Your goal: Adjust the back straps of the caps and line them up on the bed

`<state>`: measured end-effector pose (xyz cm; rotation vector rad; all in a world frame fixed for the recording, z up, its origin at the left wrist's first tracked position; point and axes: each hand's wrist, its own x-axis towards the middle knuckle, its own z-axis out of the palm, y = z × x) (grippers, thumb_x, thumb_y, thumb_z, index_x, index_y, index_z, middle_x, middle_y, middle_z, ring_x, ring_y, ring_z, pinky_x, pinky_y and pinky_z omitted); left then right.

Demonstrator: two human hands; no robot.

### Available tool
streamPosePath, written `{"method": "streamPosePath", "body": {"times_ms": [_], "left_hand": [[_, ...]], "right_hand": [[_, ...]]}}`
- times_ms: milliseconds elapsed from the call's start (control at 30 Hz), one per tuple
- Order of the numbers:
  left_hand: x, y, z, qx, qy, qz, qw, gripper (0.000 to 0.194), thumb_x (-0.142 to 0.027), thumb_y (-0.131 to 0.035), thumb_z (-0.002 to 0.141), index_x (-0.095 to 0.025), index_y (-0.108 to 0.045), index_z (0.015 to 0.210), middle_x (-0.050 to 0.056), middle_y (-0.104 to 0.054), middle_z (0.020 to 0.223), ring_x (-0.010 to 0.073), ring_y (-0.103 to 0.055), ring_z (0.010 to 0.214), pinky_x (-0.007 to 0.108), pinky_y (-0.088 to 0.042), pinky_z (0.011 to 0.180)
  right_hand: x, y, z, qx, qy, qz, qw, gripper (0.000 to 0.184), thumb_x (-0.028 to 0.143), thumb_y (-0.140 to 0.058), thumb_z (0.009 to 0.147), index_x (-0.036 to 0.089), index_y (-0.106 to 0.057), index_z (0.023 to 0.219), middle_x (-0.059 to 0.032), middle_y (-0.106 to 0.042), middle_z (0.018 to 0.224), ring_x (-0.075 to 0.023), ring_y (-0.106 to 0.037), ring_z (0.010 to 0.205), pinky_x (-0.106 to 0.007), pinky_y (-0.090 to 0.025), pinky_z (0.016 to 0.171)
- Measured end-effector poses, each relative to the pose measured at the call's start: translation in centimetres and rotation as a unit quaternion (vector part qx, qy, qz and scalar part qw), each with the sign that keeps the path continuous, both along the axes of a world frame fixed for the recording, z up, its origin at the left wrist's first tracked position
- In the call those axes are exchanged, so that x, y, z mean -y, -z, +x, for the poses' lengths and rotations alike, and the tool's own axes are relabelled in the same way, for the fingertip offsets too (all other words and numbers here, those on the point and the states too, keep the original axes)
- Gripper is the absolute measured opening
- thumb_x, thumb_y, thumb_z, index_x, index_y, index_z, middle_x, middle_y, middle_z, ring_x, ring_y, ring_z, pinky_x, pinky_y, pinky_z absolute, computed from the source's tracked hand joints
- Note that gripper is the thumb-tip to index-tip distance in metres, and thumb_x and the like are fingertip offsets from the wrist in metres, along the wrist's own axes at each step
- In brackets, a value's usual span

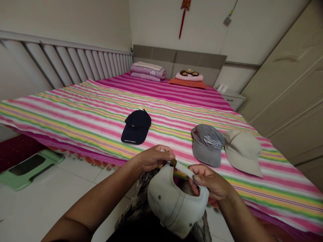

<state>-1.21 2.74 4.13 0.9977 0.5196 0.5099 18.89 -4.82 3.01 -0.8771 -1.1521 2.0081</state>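
A pale grey-green baseball cap (pixel 174 200) hangs between my hands, its back opening and strap turned up toward me. My left hand (pixel 155 158) is closed on the strap near its brass-coloured buckle (pixel 173 162). On the other side, my right hand (pixel 210 181) pinches the strap where it meets the cap's edge. Beyond my hands on the bed lie a dark navy cap (pixel 137 122), a grey cap with white lettering (pixel 208 144) and a beige cap (pixel 243 149), the last two side by side at the right.
A striped sheet (pixel 88 107) covers the bed. Folded purple bedding (pixel 148 71) and a pink-and-orange stack (pixel 189 79) lie near the headboard (pixel 161 57). A green plastic stool (pixel 32 168) stands at the left, and a white nightstand (pixel 232 100) at the far right.
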Motion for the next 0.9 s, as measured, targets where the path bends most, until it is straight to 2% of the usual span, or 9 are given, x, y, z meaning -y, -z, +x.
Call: {"method": "streamPosePath", "body": {"times_ms": [200,267,467,633,733,900], "left_hand": [[-0.2,0.4,0.3,-0.094,0.037,0.070,0.992,0.024,-0.034,-0.067,0.060,-0.012,-0.058,0.059,0.000,-0.053,0.055,0.0067,-0.041,0.051,0.021,-0.028,0.050],[-0.1,0.4,0.4,-0.109,0.033,0.063,0.991,0.023,-0.033,-0.067,0.059,-0.013,-0.057,0.059,-0.002,-0.050,0.052,0.0063,-0.037,0.048,0.021,-0.026,0.048],[0.4,0.5,0.9,-0.065,-0.010,0.013,0.998,0.022,-0.023,-0.070,0.053,-0.014,-0.052,0.063,-0.005,-0.045,0.051,0.0044,-0.034,0.046,0.019,-0.019,0.045],[0.4,0.8,1.0,-0.007,-0.011,-0.029,0.999,0.032,-0.015,-0.073,0.049,-0.014,-0.049,0.070,-0.002,-0.056,0.059,0.0057,-0.046,0.050,0.017,-0.030,0.048],[0.3,1.0,1.0,0.027,-0.003,-0.024,0.999,0.037,-0.014,-0.074,0.048,-0.015,-0.046,0.071,-0.001,-0.058,0.060,0.0066,-0.048,0.048,0.017,-0.032,0.046],[0.2,1.4,1.1,0.039,-0.024,0.001,0.999,0.038,-0.015,-0.076,0.048,-0.015,-0.044,0.069,-0.002,-0.058,0.059,0.0053,-0.047,0.047,0.016,-0.031,0.044]], "right_hand": [[0.5,0.5,0.2,-0.023,0.025,0.015,0.999,0.032,0.041,-0.070,0.063,0.012,-0.057,0.062,-0.0008,-0.057,0.047,-0.0072,-0.044,0.039,-0.018,-0.027,0.041],[0.7,0.7,0.2,-0.024,0.042,0.011,0.999,0.032,0.041,-0.071,0.062,0.013,-0.057,0.061,-0.0004,-0.056,0.046,-0.0074,-0.043,0.039,-0.019,-0.026,0.041],[1.1,1.6,0.4,-0.028,0.080,0.001,0.996,0.033,0.042,-0.071,0.061,0.013,-0.055,0.062,0.0008,-0.054,0.044,-0.0079,-0.041,0.038,-0.019,-0.024,0.039],[1.2,2.2,0.7,-0.049,0.097,-0.010,0.994,0.032,0.040,-0.071,0.063,0.014,-0.053,0.061,0.0013,-0.053,0.045,-0.0063,-0.039,0.037,-0.018,-0.023,0.038],[1.2,2.3,0.7,-0.041,0.106,-0.014,0.993,0.032,0.039,-0.071,0.063,0.014,-0.053,0.062,0.0013,-0.054,0.045,-0.0052,-0.038,0.035,-0.018,-0.021,0.037],[1.0,2.3,0.6,-0.043,0.124,-0.008,0.991,0.033,0.041,-0.071,0.063,0.014,-0.051,0.062,0.0022,-0.052,0.044,-0.0056,-0.039,0.035,-0.017,-0.023,0.037]]}}
